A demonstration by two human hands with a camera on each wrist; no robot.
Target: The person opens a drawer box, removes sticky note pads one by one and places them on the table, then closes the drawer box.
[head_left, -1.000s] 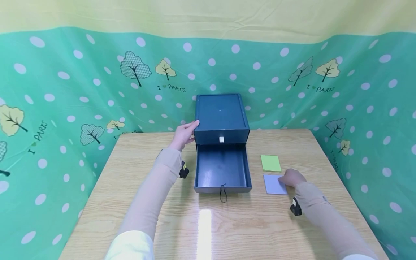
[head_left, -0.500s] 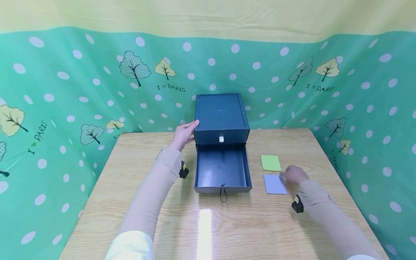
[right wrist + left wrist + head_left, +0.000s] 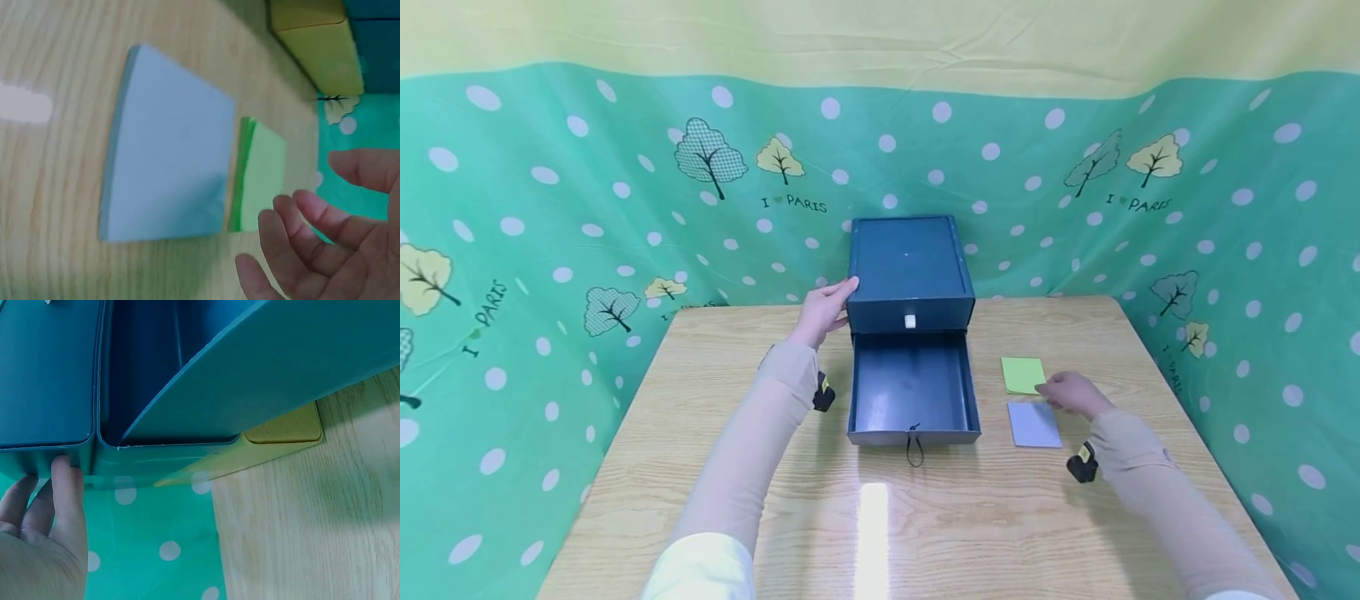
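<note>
Right grip (image 3: pixel 1075 394) neared green pad (image 3: pixel 1022 375), blue pad (image 3: pixel 1033 427) nearby.

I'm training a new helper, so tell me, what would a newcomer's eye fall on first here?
Probably the dark blue drawer unit at the back of the wooden table, with one drawer pulled out. Next, the green pad and pale blue pad to its right, near the right hand. Behind it all hangs the dotted green curtain.
</note>
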